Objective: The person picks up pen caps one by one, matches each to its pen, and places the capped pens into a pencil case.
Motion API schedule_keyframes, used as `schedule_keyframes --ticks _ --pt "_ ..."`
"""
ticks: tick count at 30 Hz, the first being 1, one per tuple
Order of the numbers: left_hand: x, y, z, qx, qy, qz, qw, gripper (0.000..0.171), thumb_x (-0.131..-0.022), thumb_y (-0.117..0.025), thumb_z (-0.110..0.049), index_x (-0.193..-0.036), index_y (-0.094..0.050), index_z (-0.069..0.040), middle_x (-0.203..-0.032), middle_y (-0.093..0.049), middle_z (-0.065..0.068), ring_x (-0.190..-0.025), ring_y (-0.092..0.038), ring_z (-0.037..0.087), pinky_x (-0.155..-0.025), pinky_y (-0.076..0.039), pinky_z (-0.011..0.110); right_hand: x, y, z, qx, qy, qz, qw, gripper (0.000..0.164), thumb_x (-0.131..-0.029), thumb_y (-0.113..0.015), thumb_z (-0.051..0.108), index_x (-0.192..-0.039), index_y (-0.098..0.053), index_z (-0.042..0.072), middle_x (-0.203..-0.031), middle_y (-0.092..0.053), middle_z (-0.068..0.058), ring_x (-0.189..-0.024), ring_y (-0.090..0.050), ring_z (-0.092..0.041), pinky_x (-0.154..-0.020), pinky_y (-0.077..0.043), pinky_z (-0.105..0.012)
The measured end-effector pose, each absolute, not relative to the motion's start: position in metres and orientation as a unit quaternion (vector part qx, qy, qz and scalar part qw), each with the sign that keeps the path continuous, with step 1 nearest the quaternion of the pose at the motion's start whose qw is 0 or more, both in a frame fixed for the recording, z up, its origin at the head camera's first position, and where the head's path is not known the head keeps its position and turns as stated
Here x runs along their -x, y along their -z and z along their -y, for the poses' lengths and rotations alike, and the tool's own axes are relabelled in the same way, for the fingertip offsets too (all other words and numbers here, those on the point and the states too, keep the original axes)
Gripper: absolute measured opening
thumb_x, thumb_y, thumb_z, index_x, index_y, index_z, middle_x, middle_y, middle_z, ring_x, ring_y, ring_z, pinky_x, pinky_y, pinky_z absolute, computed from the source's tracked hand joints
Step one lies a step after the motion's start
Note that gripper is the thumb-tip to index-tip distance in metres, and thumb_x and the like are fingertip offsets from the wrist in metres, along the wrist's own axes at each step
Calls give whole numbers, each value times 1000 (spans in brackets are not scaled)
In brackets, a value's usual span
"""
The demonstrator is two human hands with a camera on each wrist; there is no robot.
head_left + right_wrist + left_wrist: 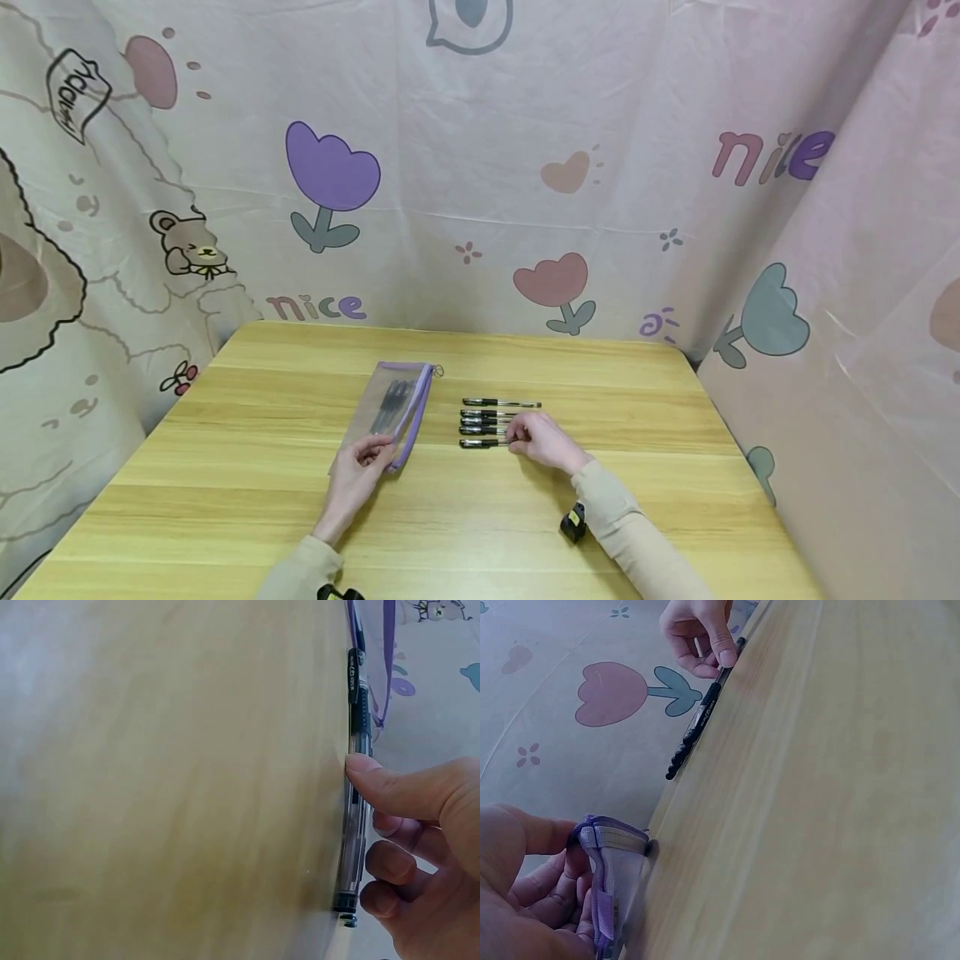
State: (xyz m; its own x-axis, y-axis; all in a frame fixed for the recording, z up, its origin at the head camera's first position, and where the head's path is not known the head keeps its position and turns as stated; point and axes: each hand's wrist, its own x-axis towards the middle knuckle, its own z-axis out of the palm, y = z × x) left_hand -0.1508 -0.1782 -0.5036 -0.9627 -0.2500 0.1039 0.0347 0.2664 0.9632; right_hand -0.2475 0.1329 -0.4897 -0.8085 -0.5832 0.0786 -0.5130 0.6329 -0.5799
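Observation:
A mesh zip pouch (362,408) with purple edging lies on the table, its zipped side gaping. Dark pens (394,402) show through its mesh. My left hand (356,477) pinches the pouch's near edge between thumb and fingers; the purple-trimmed corner (604,832) stands up in the left wrist view. To the right, several black-gripped clear pens (480,413) lie side by side. My right hand (546,442) pinches the nearest pen (477,444) by its clear barrel, thumb on the near side. The right wrist view shows the thumb (375,776) against this barrel.
The wooden table (465,525) runs back to a patterned cloth (450,167), which also hangs along both sides. A small ring (439,371) hangs at the pouch's far corner by the zip. A black wrist camera (573,523) sits by the right sleeve.

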Motion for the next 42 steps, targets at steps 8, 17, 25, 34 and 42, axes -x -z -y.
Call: schedule_keyframes --ticks 8,17,25,34,42 --pt "151 504 178 -72 599 789 120 21 -91 -70 -5 -108 -71 8 -92 -74 17 -71 -56 -4 -66 -47 14 247 486 -133 311 289 -903 59 6 -86 -75 3 -88 -72 8 -72 -55 5 -64 -44 -5 -58 -39 -19" --pt "150 502 177 -77 598 790 113 22 -92 -70 -6 -109 -71 8 -92 -74 16 -71 -56 -4 -66 -47 13 245 483 -131 321 284 -902 47 5 -89 -70 2 -90 -73 6 -71 -58 3 -60 -43 -3 -55 -39 -17" --pt "149 501 176 -79 606 784 104 24 -93 -70 -7 -112 -71 7 -94 -74 16 -71 -56 -3 -65 -47 13 243 477 -122 313 307 -895 81 6 -95 -65 7 -96 -71 4 -85 -68 -3 -72 -53 -6 -64 -47 -19" --pt "149 500 174 -74 612 781 99 24 -93 -69 -7 -112 -70 8 -95 -74 18 -71 -56 -2 -65 -47 14 242 467 -111 319 338 -874 139 16 -100 -57 10 -105 -68 0 -95 -69 -10 -84 -62 -19 -73 -50 -22" --pt "148 499 173 -72 610 783 98 25 -93 -70 -7 -113 -69 9 -97 -74 18 -71 -56 -2 -65 -47 14 243 462 -98 320 361 -858 176 20 -102 -53 10 -109 -65 -5 -96 -69 -18 -75 -60 -17 -65 -50 -21"
